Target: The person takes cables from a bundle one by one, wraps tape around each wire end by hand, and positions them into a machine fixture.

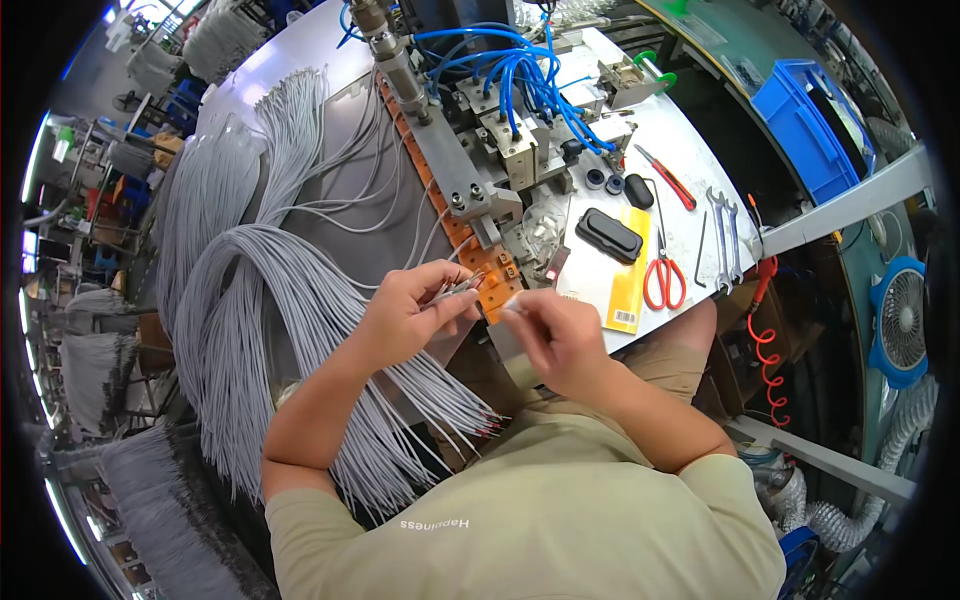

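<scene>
My left hand [415, 310] is closed around the stripped ends of a few thin grey cables, and their reddish wire tips [478, 276] poke out past the fingers. To its right, my right hand [562, 342] is pinched, with a small whitish piece [514, 303] at the fingertips, too blurred to name. Both hands are at the near end of an orange fixture strip [497, 284], under a metal press bar [445, 165]. A thick bundle of grey cables [300, 310] drapes over the table edge beside my left forearm, its red-tipped ends hanging near my lap.
Blue air hoses [515, 65] feed the machine behind the hands. On the white table at right lie red-handled scissors [664, 284], a black case [609, 236], a red utility knife [667, 178] and wrenches [722, 235]. A blue fan [900, 320] and blue crate [808, 130] stand farther right.
</scene>
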A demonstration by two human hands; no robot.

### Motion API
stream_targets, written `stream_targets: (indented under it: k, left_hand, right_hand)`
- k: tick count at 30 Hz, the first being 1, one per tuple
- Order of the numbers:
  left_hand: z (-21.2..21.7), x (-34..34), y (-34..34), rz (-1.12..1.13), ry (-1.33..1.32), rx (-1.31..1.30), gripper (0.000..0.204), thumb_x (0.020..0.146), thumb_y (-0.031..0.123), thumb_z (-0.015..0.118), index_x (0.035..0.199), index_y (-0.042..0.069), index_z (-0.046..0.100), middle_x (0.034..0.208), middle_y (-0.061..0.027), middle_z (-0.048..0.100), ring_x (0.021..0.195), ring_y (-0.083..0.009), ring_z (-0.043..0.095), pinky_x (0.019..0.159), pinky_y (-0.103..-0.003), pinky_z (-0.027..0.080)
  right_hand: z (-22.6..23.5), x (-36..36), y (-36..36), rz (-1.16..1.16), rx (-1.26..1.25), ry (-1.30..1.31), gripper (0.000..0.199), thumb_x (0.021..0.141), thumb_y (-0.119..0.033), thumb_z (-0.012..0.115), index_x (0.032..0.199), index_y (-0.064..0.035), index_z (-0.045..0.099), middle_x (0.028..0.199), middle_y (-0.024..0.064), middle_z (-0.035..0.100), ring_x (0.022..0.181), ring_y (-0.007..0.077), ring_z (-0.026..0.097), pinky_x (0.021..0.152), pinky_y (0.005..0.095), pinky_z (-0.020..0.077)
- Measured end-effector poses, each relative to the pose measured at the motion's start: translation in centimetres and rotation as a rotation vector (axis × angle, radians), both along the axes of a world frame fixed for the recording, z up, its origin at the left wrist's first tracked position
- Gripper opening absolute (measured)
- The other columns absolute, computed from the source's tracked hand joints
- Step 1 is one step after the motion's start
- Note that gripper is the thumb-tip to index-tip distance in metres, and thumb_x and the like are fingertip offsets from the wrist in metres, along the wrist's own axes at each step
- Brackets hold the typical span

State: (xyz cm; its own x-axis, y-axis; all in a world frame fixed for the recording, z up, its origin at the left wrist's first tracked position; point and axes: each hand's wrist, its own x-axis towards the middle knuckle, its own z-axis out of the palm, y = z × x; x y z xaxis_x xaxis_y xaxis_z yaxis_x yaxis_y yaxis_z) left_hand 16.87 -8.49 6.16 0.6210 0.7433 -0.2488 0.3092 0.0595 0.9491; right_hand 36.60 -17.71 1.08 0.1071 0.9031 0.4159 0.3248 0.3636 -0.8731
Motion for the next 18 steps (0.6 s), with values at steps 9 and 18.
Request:
stream_targets:
  k: [9,18]
  left_hand:
    - [-1.13,-0.01,-0.52,-0.076,0.083,0.373,0.015,0.09,0.002,0.067,0.104,-0.004,0.065,0.08,-0.0068,0.069,0.07,-0.0079,0.063,0.065,-0.023,0.05]
    - [-0.88,-0.08,-0.33,-0.111,0.11,0.469,0.015,0.089,0.004,0.068,0.103,0.0,0.066,0.078,-0.0071,0.067,0.069,-0.0081,0.061,0.063,-0.025,0.05]
  right_hand:
    - [-0.9,-0.76,1.48,0.076,-0.031,-0.044,0.014,0.091,-0.004,0.067,0.104,-0.0001,0.065,0.066,0.0061,0.066,0.053,0.0148,0.063,0.053,0.0272,0.0441]
    - [-0.09,-0.95,1.57,0.108,-0.225,0.093,0.01,0.095,-0.005,0.064,0.1,0.0029,0.064,0.068,0.0047,0.068,0.056,0.0086,0.064,0.05,0.0227,0.0463]
